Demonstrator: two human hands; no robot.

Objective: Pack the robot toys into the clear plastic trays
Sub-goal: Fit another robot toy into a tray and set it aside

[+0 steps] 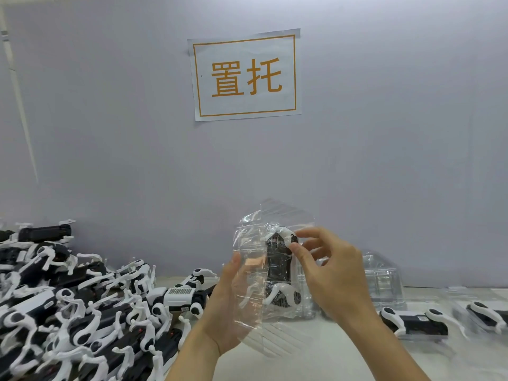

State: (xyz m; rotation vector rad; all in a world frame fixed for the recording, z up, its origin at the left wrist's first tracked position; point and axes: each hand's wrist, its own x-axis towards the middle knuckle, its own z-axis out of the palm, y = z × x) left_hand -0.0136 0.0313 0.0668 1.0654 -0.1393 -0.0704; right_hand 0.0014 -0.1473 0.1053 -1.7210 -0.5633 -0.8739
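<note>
I hold a clear plastic tray (251,273) upright above the table, in the middle of the view. A black-and-white robot toy (279,264) lies inside it. My left hand (228,306) supports the tray from behind and below, palm against its left side. My right hand (330,273) pinches the toy's upper white leg with thumb and forefinger. A large heap of black-and-white robot toys (68,306) fills the table's left side. Two packed trays with toys (415,321) (486,316) lie flat at the right.
A stack of empty clear trays (384,281) stands behind my right hand. A grey wall with a paper sign (244,75) in orange characters closes off the back. Pale tabletop (302,358) shows between my forearms.
</note>
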